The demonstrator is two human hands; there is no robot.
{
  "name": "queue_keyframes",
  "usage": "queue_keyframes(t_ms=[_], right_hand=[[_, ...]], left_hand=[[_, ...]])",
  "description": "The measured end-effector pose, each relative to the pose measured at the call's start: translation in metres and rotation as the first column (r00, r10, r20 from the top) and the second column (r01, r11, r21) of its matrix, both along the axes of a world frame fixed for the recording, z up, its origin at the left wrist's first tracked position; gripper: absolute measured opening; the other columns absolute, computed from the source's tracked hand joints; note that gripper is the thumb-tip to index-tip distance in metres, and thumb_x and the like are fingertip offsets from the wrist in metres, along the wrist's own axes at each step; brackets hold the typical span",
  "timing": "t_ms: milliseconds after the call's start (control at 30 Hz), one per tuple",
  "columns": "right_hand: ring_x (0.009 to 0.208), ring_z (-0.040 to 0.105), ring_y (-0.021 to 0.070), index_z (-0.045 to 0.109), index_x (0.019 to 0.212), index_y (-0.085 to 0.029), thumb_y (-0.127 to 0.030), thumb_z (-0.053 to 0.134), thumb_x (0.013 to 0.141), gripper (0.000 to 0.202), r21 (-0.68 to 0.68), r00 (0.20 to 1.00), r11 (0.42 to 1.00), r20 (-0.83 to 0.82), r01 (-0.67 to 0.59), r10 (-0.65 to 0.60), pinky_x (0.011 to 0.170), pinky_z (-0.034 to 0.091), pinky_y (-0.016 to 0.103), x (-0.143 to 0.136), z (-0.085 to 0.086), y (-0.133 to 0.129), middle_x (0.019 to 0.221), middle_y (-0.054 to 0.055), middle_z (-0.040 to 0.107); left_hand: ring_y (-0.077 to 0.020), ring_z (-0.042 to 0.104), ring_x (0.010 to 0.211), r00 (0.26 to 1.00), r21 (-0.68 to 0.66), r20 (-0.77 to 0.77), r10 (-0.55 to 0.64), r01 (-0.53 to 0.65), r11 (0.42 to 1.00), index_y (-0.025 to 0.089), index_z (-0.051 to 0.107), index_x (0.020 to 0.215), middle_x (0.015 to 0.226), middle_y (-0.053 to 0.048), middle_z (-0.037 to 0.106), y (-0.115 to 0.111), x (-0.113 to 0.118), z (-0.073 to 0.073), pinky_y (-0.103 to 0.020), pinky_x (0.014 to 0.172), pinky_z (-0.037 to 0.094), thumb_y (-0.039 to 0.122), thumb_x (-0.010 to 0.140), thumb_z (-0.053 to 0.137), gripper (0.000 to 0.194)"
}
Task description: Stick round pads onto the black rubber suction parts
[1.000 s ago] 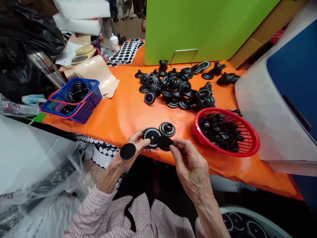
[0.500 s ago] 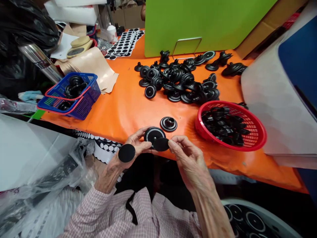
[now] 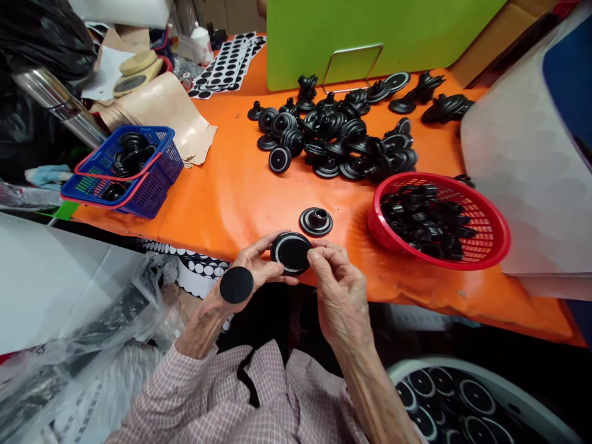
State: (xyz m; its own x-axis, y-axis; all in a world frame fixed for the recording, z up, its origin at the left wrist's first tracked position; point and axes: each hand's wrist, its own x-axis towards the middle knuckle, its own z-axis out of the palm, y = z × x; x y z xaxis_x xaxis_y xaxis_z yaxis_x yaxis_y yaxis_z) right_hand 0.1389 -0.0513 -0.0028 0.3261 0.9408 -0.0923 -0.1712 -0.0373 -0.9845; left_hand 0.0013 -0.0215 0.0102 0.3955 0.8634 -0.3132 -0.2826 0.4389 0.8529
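Observation:
My left hand (image 3: 259,262) is closed around the edge of a round black plastic part (image 3: 274,251) with a pale ring on its face. Over the middle of that face lies a black round sticker (image 3: 295,254). The thumb and forefinger of my right hand (image 3: 340,277) pinch the sticker's right edge, against the part's rim. A second black round sticker (image 3: 236,285) sits on the back of my left hand near the thumb base. Just beyond my hands, a similar black part (image 3: 316,221) stands on the orange table cover with its hollow stem up.
A pile of black parts (image 3: 333,139) lies farther back, before a green board (image 3: 370,37). A red basket (image 3: 502,246) of black pieces stands right, a blue basket (image 3: 160,191) left. Sticker sheets (image 3: 231,65) lie at the back. A white tub (image 3: 402,370) holds ringed parts lower right.
The sticker has moved left and up from the part's lower right edge to the middle of its face. My right hand has moved slightly left with it; the view has shifted a little.

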Motion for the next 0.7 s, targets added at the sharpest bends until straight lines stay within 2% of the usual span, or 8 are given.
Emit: queue_keyframes(t_ms=[333,533,700], right_hand=[[0.095,0.056,0.0167,0.063,0.075,-0.019,-0.039,0.063,0.082,0.021,-0.029,0.999,0.999,0.040,0.023,-0.022,0.080,0.048,0.030,-0.0028,0.0003,0.0002,0.102,0.004,0.055],[0.092,0.057,0.0169,0.061,0.073,-0.019,-0.038,0.061,0.081,0.021,-0.023,0.985,0.998,0.165,0.056,-0.051,0.079,0.049,0.031,-0.0046,0.0017,0.0001,0.099,0.005,0.056],[0.087,0.056,0.0168,0.058,0.075,-0.020,-0.034,0.057,0.085,0.017,0.023,0.940,0.996,0.330,0.088,-0.090,0.077,0.049,0.034,-0.0083,-0.0031,-0.0002,0.090,0.003,0.054]], left_hand=[[-0.0231,0.068,0.093,1.000,-0.014,0.010,0.010,-0.010,1.000,0.020,0.057,0.127,0.113,-0.008,0.066,-0.0019,0.0000,-0.0027,-0.043,0.085,0.057,0.018,0.072,0.072,0.057],[-0.0238,0.068,0.091,1.000,-0.038,0.004,0.026,-0.026,0.999,0.018,0.061,0.121,0.112,-0.009,0.066,-0.0014,0.0017,0.0007,-0.041,0.079,0.059,0.020,0.069,0.074,0.053],[-0.0221,0.067,0.089,0.996,-0.054,-0.019,0.086,-0.087,0.995,0.019,0.065,0.112,0.112,-0.008,0.064,-0.0005,0.0043,-0.0033,-0.039,0.075,0.060,0.029,0.074,0.073,0.041]])
